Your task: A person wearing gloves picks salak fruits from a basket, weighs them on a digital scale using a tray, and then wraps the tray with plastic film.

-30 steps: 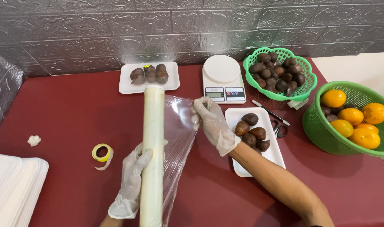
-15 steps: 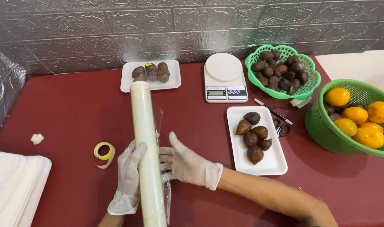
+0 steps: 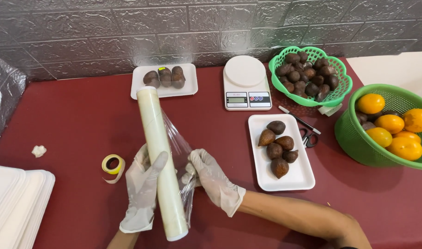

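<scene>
Gloves cover both hands: the left hand (image 3: 144, 186) wraps its fingers around a roll of cling film (image 3: 161, 161) lying lengthwise over the red desk (image 3: 72, 120), while the right hand (image 3: 212, 177) pinches the loose film edge (image 3: 181, 152) just beside it. Only a short stretch is drawn out, bunched. The white tray of brown fruit (image 3: 280, 150) to the right stands uncovered; wrapping looks barely begun.
</scene>
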